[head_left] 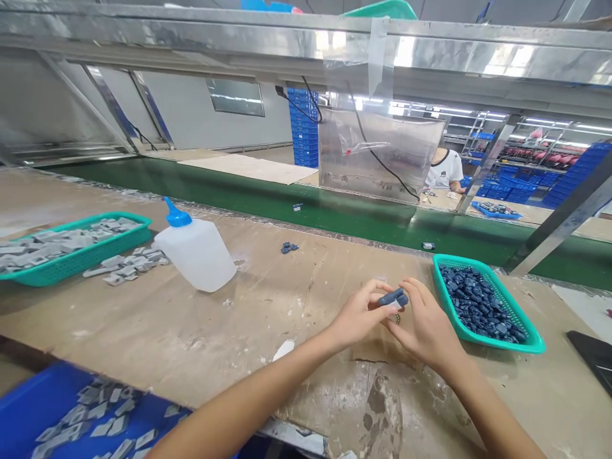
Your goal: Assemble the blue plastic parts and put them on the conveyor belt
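Between the fingertips of both hands is a small dark-blue plastic part with a pale grey piece against its lower side. My left hand pinches it from the left. On its other side my right hand curls round, thumb and fingers closed at the part's right end. To the right stands a green basket heaped with similar dark-blue parts. A few more dark-blue pieces lie on the brown table ahead of my hands.
A white squeeze bottle with a blue nozzle stands left. Beyond it, grey pieces lie beside another green basket. A blue bin holds grey pieces. A green conveyor belt carries two small parts. Another person sits across.
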Action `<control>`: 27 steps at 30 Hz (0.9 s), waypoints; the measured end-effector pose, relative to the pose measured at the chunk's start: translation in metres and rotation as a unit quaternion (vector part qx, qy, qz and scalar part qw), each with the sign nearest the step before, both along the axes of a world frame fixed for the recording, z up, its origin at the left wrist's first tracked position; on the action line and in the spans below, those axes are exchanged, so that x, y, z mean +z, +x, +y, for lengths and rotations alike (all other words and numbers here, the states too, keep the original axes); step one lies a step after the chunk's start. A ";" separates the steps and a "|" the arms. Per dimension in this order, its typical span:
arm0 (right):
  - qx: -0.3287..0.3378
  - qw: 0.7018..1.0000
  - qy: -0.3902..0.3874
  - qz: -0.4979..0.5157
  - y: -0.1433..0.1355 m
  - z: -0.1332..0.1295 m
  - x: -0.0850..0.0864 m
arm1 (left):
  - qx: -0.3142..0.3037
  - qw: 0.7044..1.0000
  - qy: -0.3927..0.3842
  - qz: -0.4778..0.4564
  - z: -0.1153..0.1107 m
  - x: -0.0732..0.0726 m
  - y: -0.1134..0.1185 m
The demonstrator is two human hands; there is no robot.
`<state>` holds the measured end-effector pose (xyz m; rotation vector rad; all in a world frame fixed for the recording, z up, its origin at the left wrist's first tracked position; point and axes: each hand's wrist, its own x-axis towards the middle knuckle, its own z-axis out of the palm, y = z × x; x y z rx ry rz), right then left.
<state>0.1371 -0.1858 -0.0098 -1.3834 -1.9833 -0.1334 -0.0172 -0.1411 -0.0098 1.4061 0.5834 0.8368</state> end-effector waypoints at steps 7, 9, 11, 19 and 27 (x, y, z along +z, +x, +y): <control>-0.084 0.977 0.059 -0.189 -0.005 -0.006 0.010 | 0.005 0.994 0.050 0.098 -0.015 0.010 -0.003; -0.101 0.971 0.068 -0.206 -0.007 -0.008 0.014 | 0.007 0.994 0.047 0.102 -0.018 0.012 -0.003; -0.111 0.964 0.087 -0.226 -0.009 -0.010 0.015 | 0.006 0.994 0.041 0.099 -0.020 0.014 -0.003; -0.086 0.966 0.104 -0.219 -0.010 -0.007 -0.001 | 0.007 0.995 0.033 0.092 -0.027 0.013 -0.001; -0.084 0.993 -0.076 -0.037 0.070 0.023 0.012 | 0.121 0.939 0.201 0.250 0.074 0.003 0.024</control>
